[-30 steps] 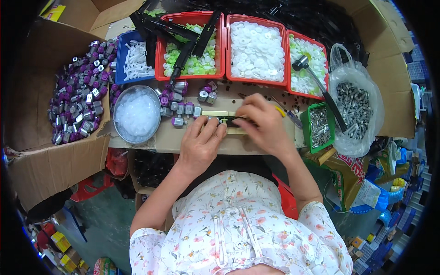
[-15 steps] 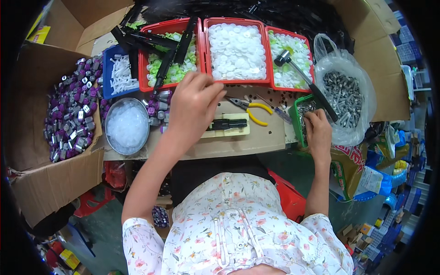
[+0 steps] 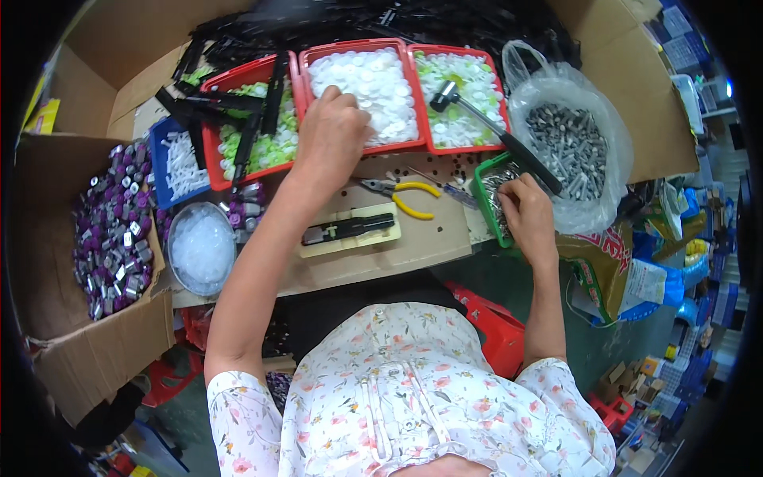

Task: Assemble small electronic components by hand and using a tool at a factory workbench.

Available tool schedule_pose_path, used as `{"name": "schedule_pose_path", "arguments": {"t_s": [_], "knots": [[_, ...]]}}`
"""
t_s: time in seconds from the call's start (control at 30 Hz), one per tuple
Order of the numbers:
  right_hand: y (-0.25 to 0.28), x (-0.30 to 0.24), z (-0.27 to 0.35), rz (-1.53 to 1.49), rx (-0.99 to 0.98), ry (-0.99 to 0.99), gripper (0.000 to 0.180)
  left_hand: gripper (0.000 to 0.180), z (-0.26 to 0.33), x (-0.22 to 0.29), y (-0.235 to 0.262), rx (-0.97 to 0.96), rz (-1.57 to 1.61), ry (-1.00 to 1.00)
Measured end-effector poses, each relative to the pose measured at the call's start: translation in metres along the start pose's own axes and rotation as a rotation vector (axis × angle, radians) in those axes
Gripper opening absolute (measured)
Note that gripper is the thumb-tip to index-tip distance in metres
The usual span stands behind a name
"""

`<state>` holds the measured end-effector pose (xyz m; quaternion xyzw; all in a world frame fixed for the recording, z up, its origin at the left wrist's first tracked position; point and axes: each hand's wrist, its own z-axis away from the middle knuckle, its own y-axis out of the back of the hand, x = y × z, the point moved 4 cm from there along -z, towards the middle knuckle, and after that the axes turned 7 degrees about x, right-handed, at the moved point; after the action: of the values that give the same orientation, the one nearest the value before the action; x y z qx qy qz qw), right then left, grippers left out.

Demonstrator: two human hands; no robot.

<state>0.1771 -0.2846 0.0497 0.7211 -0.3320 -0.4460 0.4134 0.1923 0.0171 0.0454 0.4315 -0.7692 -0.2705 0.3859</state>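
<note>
My left hand [image 3: 334,131] is over the near left part of a red tray [image 3: 298,60] of white plastic discs [image 3: 369,83]. Its fingers are curled together, and whatever they pinch is hidden. At the right, my right hand [image 3: 528,213] reaches into a green tray [image 3: 479,203] of small shiny metal pieces [image 3: 494,179]. Thumb and fingers press together there; I cannot make out what lies between them. Between my arms, a long black plastic part [image 3: 354,230] lies in a cream-coloured holder [image 3: 318,251] on the cardboard-covered table.
Yellow-handled pliers [image 3: 413,199] lie beyond the holder. A hammer [image 3: 509,145] spans the right red tray and green tray. A plastic bag [image 3: 616,143] holds metal cylinders. Leftward stand a bowl [image 3: 203,246], a blue tray [image 3: 161,171] and a carton [image 3: 87,362] of purple-grey parts.
My left hand has moved from in front of the trays to over the white discs. My right hand stays at the green tray. The whole view has shifted and tilted slightly.
</note>
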Motion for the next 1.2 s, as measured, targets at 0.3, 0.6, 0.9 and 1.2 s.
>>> {"name": "schedule_pose_path", "arguments": {"t_s": [0.3,0.6,0.9,1.2], "knots": [[-0.005,0.000,-0.002,-0.137,0.077,0.020,0.009,0.007,0.003,0.006,0.019,0.176,0.122,0.050],[-0.001,0.001,-0.006,-0.152,0.092,0.000,0.006,0.011,0.054,0.025,0.039,0.155,0.540,0.499],[0.006,-0.078,0.002,-0.394,0.154,0.095,0.010,0.019,0.097,0.049,0.028,0.100,1.105,0.917],[-0.018,-0.133,0.009,-0.456,0.154,0.354,0.018,0.018,0.103,0.065,0.032,0.130,1.090,0.926]]}}
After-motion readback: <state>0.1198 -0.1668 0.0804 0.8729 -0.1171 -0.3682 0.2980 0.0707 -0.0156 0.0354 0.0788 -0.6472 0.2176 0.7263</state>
